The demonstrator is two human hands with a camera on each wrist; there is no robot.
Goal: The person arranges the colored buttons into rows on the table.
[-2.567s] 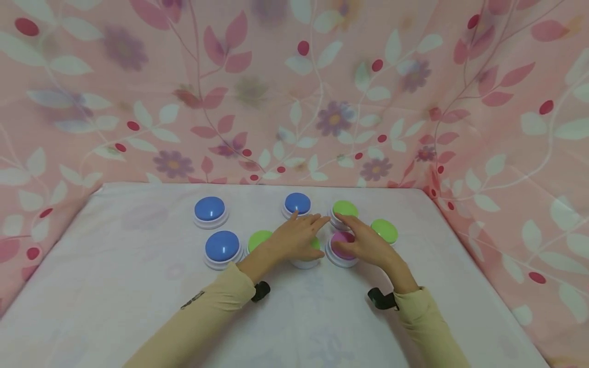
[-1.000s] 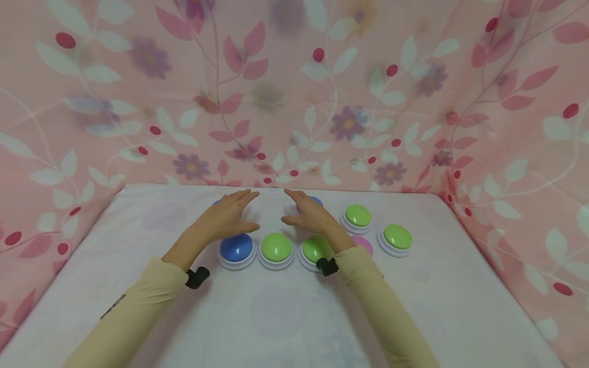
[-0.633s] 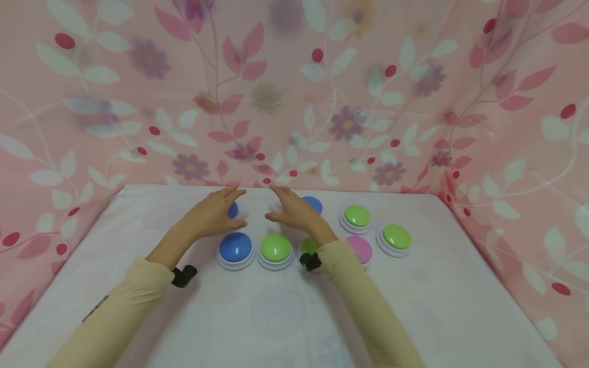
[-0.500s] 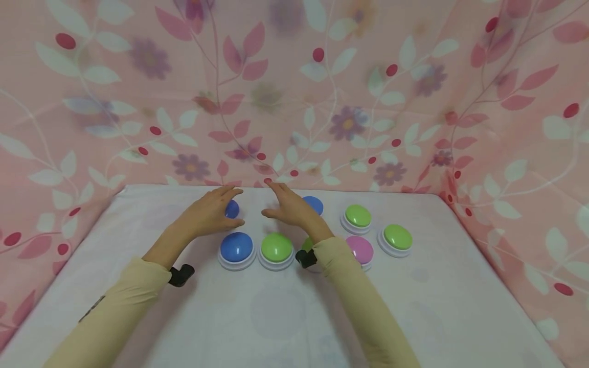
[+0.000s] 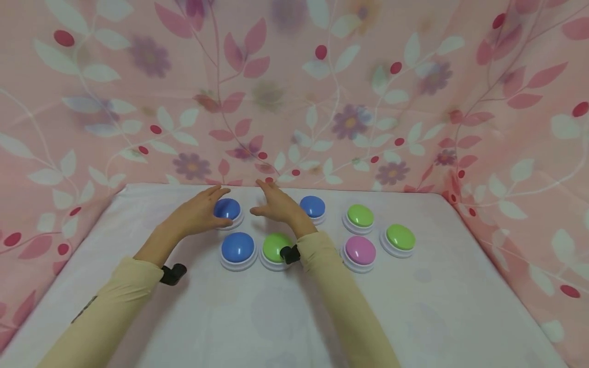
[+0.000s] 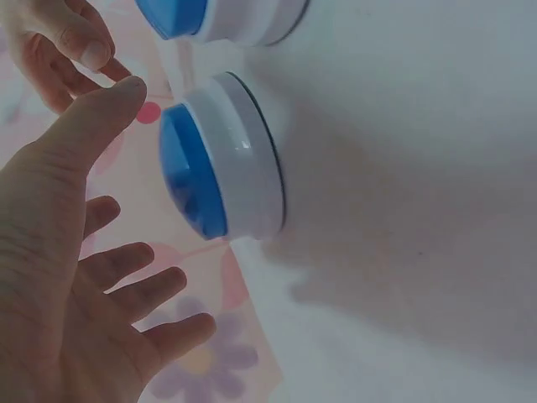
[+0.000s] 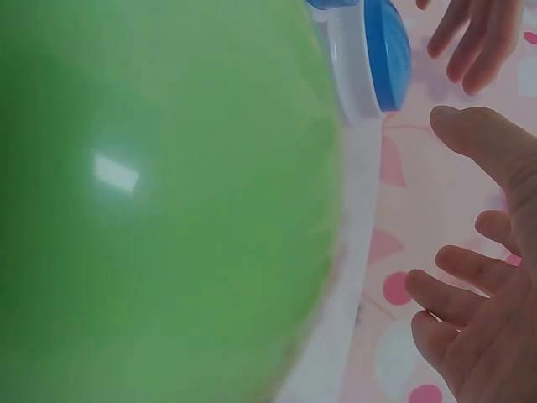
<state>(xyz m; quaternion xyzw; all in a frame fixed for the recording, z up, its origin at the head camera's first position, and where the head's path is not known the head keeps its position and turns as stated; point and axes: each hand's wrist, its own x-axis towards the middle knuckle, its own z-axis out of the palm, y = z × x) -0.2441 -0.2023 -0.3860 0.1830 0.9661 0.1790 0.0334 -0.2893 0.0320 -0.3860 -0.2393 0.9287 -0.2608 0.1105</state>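
Note:
My left hand (image 5: 190,215) hovers with spread fingers just left of the back-left blue push button (image 5: 227,208), overlapping its edge in the head view. The left wrist view shows the thumb in front of that button's blue dome (image 6: 189,172) and gap between palm and button. To its right, my right hand (image 5: 278,205) is held in the air with fingers relaxed and thumb out, between the two back blue buttons. Neither hand holds anything. Below the right wrist, a green button (image 5: 275,247) is partly covered by the wrist camera; its dome (image 7: 159,210) fills much of the right wrist view.
A front blue button (image 5: 238,248) stands beside the green one. Another blue button (image 5: 313,206), a pink button (image 5: 360,250) and two green buttons (image 5: 360,216) are to the right. The right sleeve (image 5: 340,286) hides one more green button. Floral cloth (image 5: 294,102) hangs behind the white table (image 5: 257,327).
Both hands have moved left from over the green and pink buttons toward the back-left blue button. They spread apart, then kept drifting left, uncovering the pink and back-middle blue buttons.

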